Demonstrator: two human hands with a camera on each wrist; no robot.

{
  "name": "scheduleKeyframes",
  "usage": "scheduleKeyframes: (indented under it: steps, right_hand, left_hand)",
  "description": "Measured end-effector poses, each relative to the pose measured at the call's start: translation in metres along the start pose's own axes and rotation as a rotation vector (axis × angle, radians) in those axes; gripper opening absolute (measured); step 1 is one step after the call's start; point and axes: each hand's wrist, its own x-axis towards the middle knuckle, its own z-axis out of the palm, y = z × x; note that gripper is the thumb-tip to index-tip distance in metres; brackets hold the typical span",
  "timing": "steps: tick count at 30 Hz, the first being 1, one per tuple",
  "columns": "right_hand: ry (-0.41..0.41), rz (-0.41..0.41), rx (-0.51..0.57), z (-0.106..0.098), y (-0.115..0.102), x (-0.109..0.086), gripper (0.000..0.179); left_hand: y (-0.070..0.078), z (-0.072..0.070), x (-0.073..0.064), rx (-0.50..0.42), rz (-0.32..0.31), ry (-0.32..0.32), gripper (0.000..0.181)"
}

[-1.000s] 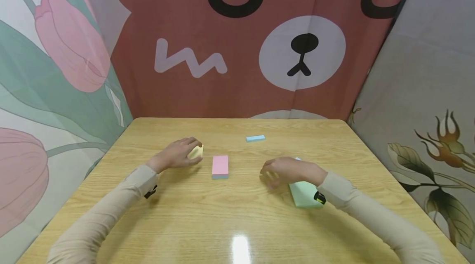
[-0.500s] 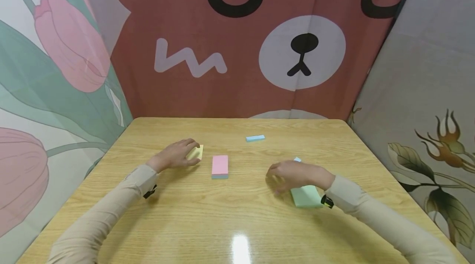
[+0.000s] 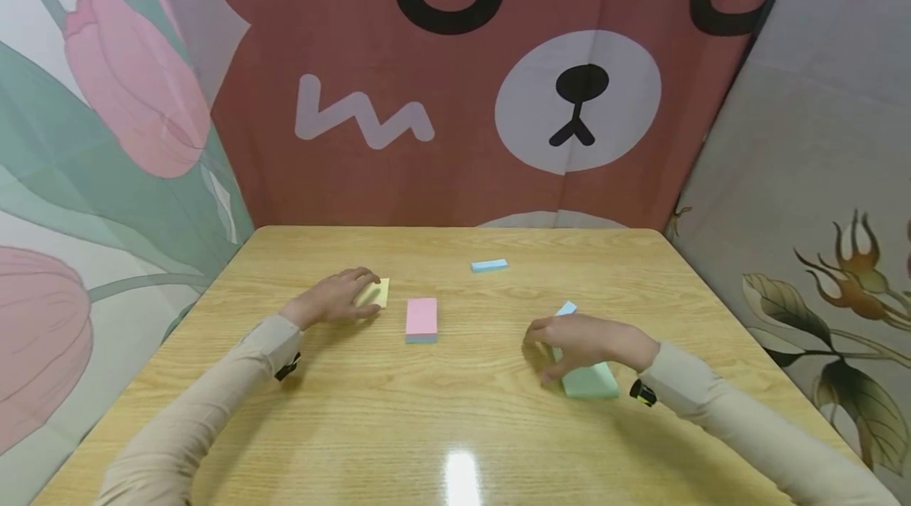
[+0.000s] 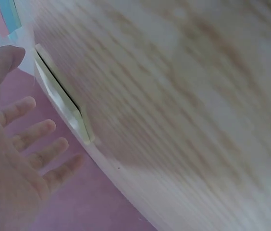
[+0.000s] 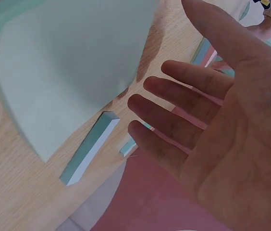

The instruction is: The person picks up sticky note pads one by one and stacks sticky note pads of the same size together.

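On the left of the table, my left hand (image 3: 334, 298) hovers at a pad of yellow sticky notes (image 3: 377, 294), its fingers spread and apart from the pad in the left wrist view. That view shows the yellow pad (image 4: 61, 96) edge-on, just past the fingertips. My right hand (image 3: 587, 338) is over a pale green pad of sticky notes (image 3: 591, 383), covering part of it. Its palm (image 5: 231, 139) holds nothing in the right wrist view, fingers loosely extended. A narrow light blue pad (image 3: 566, 308) lies just beyond the green one. Between the hands sits a pink-topped block of notes (image 3: 421, 318) with a blue lower layer.
Another narrow light blue pad (image 3: 489, 266) lies toward the back of the wooden table (image 3: 342, 427). Printed cloths surround the table: a brown bear (image 3: 463, 174) behind, and flower patterns at both sides.
My right hand has moved right and slightly toward me, uncovering more of the far blue pad. The left hand has drawn back slightly, showing more of the yellow pad.
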Motion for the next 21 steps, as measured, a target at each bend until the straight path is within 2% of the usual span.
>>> scheduleKeyframes:
  steps: [4,10,21]
  right_hand:
    - [-0.005,0.009,-0.004,0.0,0.001,-0.005,0.048]
    - [-0.029,0.044,-0.009,0.0,0.003,-0.014,0.062]
    - [-0.143,0.214,0.045,-0.001,0.001,-0.024,0.075]
  left_hand:
    - [-0.003,0.002,0.0,-0.01,0.002,-0.007,0.061]
    - [-0.006,0.0,-0.002,-0.04,-0.009,-0.025,0.061]
    - [-0.014,0.004,-0.003,-0.046,-0.06,-0.057,0.07]
